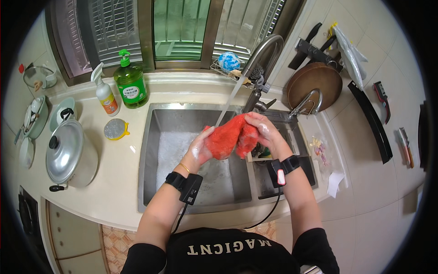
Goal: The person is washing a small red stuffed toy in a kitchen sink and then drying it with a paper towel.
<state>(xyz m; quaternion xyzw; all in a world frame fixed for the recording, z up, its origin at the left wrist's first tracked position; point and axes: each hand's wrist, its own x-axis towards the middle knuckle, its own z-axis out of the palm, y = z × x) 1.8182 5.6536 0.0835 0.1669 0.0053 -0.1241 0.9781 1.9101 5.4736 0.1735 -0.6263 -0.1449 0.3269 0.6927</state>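
A wet red cloth [224, 137] is held up between both hands over the steel sink basin [154, 120]. My left hand [202, 145] grips its left edge, with suds on the palm side. At the cloth's upper right, my right hand [261, 128] pinches a fold, while a loose part hangs below the fingers. Water runs from the curved faucet [265, 48] and falls just behind the cloth. Foamy water [176, 147] covers the basin's floor.
Left of the sink are a lidded pot [70, 154], a scrubbing sponge [115, 129], a spray bottle [106, 96] and a green dish soap bottle [131, 84]. A smaller basin [304, 171] adjoins on the right. Knives [304, 48] and a round wooden board [314, 89] stand behind it.
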